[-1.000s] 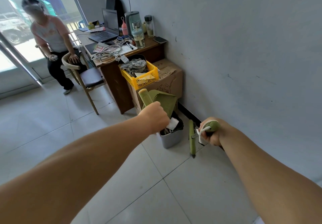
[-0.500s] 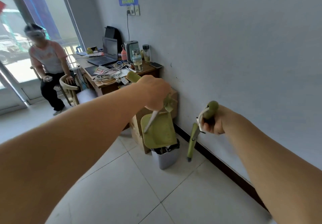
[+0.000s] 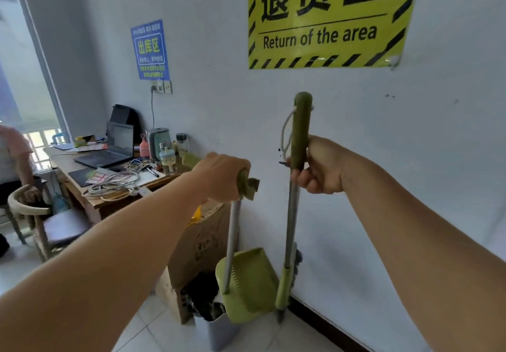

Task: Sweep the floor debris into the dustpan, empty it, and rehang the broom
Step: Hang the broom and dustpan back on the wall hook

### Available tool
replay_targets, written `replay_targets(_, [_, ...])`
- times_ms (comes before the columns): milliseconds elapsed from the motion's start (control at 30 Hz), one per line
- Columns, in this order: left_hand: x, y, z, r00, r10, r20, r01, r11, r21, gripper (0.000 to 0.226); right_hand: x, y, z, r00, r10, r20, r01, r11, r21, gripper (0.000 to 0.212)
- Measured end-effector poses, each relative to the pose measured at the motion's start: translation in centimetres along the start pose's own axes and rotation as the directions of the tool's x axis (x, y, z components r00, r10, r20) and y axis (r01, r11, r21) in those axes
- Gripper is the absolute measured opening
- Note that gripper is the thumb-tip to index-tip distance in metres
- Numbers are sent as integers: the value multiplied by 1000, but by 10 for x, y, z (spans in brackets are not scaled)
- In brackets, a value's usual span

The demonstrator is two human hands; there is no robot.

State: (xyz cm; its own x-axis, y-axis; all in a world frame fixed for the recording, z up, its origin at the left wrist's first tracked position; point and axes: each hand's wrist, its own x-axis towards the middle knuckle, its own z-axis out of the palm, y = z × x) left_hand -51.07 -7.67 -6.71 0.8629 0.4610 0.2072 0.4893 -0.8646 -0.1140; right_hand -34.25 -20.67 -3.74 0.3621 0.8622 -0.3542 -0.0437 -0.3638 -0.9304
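- While both arms reach toward the pale wall, the broom (image 3: 290, 223) stands nearly upright just beside it, its green head (image 3: 282, 288) down near the dark baseboard and its silver pole rising to a green grip with a white hanging loop (image 3: 285, 132).
- The right hand (image 3: 317, 168) is wrapped tight around that green grip, fingers curled fully round it, with the top of the grip sticking out above the fist toward 12 o'clock.
- At 9 o'clock from the broom, the green dustpan (image 3: 247, 283) hangs upright on its own silver pole, its scoop over the rim of a grey waste bin (image 3: 216, 332) lined with a black bag.
- The left hand (image 3: 221, 176) is closed firmly over the dustpan's green handle top.
- At 9 o'clock from the bin sits a cardboard box (image 3: 197, 253), touching or nearly touching it.
- Toward 10 o'clock stands a wooden desk (image 3: 90, 201) carrying a laptop (image 3: 109, 151), coiled cables (image 3: 115, 184) and bottles.
- At 12 o'clock above the broom a yellow sign (image 3: 325, 17) reads "Return of the area"; a blue sign (image 3: 150, 49) hangs at its 9 o'clock.
- At the far 9 o'clock edge a seated person (image 3: 12, 160) is partly visible behind a chair (image 3: 41, 220).
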Motion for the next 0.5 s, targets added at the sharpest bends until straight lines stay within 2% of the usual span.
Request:
replay_targets(167, [51, 3, 26, 999, 39, -24, -40, 998, -49, 20, 3, -31, -32, 996, -48, -71, 51, 998, 41, 41])
replay_targets(367, [125, 13, 65, 998, 62, 11, -58, 981, -185, 27, 44, -53, -59, 998, -64, -15, 64, 998, 25, 45])
replay_targets(500, [174, 22, 81, 994, 94, 53, -80, 974, -213, 34, 79, -64, -74, 997, -67, 24, 67, 998, -3, 46])
